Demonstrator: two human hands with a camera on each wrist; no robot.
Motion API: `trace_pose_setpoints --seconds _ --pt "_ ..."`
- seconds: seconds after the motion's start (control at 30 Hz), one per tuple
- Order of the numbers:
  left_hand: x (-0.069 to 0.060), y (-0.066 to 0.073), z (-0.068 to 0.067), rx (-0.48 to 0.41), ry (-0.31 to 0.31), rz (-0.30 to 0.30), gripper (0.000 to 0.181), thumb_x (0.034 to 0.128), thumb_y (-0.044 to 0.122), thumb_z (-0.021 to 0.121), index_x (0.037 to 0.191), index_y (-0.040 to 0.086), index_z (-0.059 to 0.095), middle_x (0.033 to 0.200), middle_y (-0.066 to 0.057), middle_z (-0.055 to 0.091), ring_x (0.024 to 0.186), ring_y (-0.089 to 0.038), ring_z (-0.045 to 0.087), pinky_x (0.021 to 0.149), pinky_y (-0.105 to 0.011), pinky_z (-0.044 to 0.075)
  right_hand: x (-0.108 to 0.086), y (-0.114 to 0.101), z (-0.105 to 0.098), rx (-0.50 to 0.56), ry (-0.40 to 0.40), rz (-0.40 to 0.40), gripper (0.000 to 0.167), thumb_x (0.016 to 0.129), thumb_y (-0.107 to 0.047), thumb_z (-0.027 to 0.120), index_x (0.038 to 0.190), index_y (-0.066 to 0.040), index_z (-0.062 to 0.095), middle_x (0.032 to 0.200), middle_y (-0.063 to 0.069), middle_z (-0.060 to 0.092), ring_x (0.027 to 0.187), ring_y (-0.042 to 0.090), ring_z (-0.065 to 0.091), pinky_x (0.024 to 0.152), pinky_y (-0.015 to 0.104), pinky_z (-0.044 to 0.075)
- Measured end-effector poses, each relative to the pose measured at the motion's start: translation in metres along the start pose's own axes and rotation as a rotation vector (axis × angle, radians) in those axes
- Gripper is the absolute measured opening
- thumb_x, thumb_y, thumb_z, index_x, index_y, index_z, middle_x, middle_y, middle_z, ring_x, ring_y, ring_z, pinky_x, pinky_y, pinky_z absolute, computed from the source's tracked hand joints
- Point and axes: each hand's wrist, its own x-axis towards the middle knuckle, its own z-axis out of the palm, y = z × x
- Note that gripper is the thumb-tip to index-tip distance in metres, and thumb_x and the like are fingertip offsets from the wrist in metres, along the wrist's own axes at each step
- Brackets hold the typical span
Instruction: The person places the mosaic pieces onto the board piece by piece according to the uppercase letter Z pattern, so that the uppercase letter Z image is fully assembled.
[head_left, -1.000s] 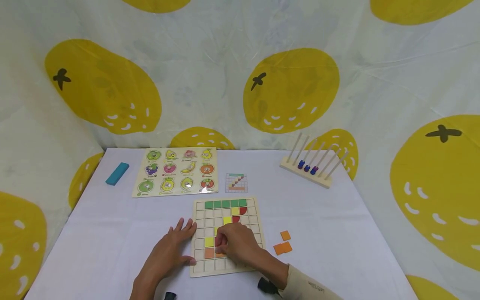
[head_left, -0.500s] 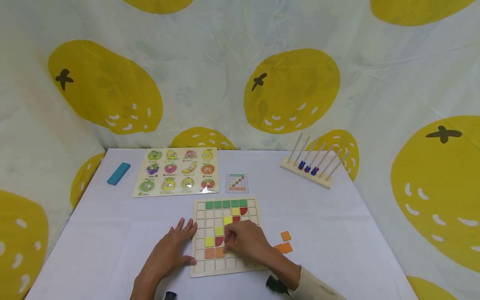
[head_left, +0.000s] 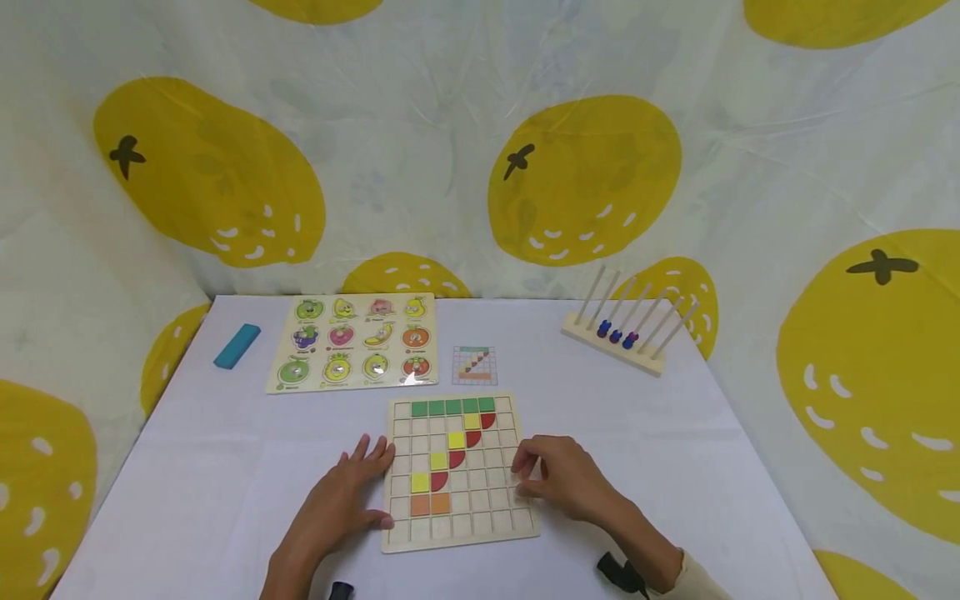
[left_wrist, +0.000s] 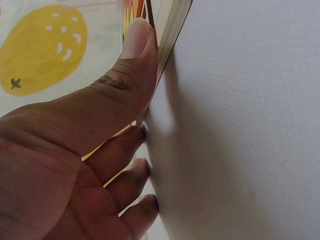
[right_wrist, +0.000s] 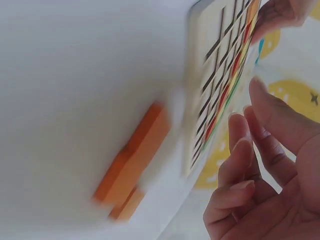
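Observation:
A wooden grid board [head_left: 480,479] lies flat on the white cloth. In its cells sit a row of green square tiles [head_left: 453,407], a diagonal of yellow squares [head_left: 438,461] beside red quarter-round tiles [head_left: 456,459], and two orange squares [head_left: 430,505]. My left hand [head_left: 337,504] is spread along the board's left edge, thumb and fingertips touching it. Over the board's right edge hovers my right hand [head_left: 566,483], fingers loosely bent and holding nothing. Loose orange tiles [right_wrist: 132,162] lie on the cloth below it in the right wrist view; in the head view that hand hides them.
Behind the board lies a small pattern card [head_left: 474,366]. A fruit puzzle board [head_left: 352,343] is at the back left, with a teal block [head_left: 237,347] beside it. At the back right stands a wooden peg rack [head_left: 615,346] with a few dark beads.
My right hand has let go of the second orange tile, which now sits in its cell, and has moved right to the board's edge. My left hand has stayed put.

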Motion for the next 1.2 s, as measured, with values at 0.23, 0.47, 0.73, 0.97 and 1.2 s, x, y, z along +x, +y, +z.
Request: trace_pose_setpoints --seconds 0.23,0.47,0.73,0.97,1.2 --pt "0.000 -0.001 -0.001 -0.004 0.003 -0.005 0.109 0.0587 0.028 0.102 0.155 0.013 0.055 0.165 -0.008 0.048 0.162 -0.036 0.029 0.130 -0.061 0.031 -0.015 0.025 -0.017 -0.030 0.032 0.031 0.028 0.076 -0.016 0.096 0.092 -0.023 0.074 0.087 -0.009 0.069 0.069 0.008 0.053 0.059 0.022 0.044" --pt "0.000 -0.001 -0.001 -0.013 0.003 -0.001 0.108 0.0586 0.028 0.102 0.155 0.013 0.056 0.165 -0.007 0.048 0.163 -0.035 0.029 0.130 -0.060 0.031 -0.023 0.043 -0.020 -0.095 0.005 0.000 0.033 0.071 -0.015 0.097 0.094 -0.022 0.075 0.083 -0.009 0.064 0.075 0.006 0.054 0.066 0.020 0.044" --pt "0.001 -0.001 0.000 -0.018 0.011 0.004 0.108 0.0583 0.028 0.103 0.155 0.012 0.056 0.164 -0.008 0.048 0.162 -0.035 0.030 0.129 -0.061 0.032 -0.021 0.049 -0.014 -0.140 0.003 -0.025 0.031 0.071 -0.013 0.097 0.085 -0.025 0.072 0.082 -0.013 0.061 0.077 0.005 0.053 0.067 0.021 0.045" --pt "0.002 0.000 0.000 -0.016 0.003 -0.015 0.109 0.0583 0.029 0.103 0.155 0.013 0.056 0.165 -0.007 0.048 0.163 -0.035 0.028 0.130 -0.060 0.031 -0.014 0.047 -0.012 -0.088 -0.006 -0.006 0.031 0.074 -0.014 0.096 0.081 -0.024 0.068 0.076 -0.012 0.059 0.071 0.005 0.051 0.060 0.021 0.043" --pt "0.003 -0.002 0.002 -0.013 -0.007 -0.023 0.109 0.0584 0.031 0.103 0.155 0.014 0.056 0.165 -0.007 0.048 0.163 -0.035 0.028 0.130 -0.061 0.031 -0.008 0.039 -0.014 -0.047 0.016 0.000 0.028 0.078 -0.015 0.094 0.078 -0.025 0.068 0.072 -0.015 0.057 0.064 0.003 0.050 0.056 0.020 0.043"
